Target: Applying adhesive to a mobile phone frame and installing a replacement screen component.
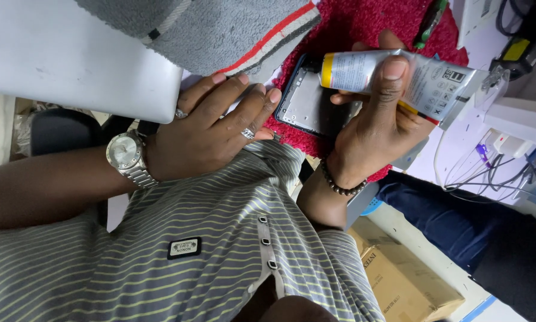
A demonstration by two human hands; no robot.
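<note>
Closest in, a grey shirt (220, 250) with thin yellow-green stripes, small dark buttons down the placket and a dark patch on the chest. Below right, a brown cardboard box (405, 280) on the floor, and dark blue trousers (453, 220) beside it.

Up from the shirt, left hand (211, 134) lying flat, fingers loosely together and pointing toward the phone, fingertips just short of its edge; nothing pinched, nothing held. Silver ring (248, 133) on one finger, silver wristwatch (126, 156) with a pale dial at the wrist.

Across from it, right hand (378, 122) wrapped around a glue tube (399, 74), thumb pressed flat over the front, other fingers curled behind. Tube silver-white with a yellow band near the dark nozzle end, nozzle down at the top corner of an opened phone frame (306, 104). Frame dark-rimmed, bare metal inside, lying on a red towel (363, 21). Beaded bracelet (339, 183) round the right wrist.

Further off, a grey cloth (214, 30) with red and white stripes draped above the left hand, a pale laptop lid (71, 53) at far left. Far right, a green-capped pen (430, 22), white cables (482, 173) and a white power adapter (506, 143) on the desk.
</note>
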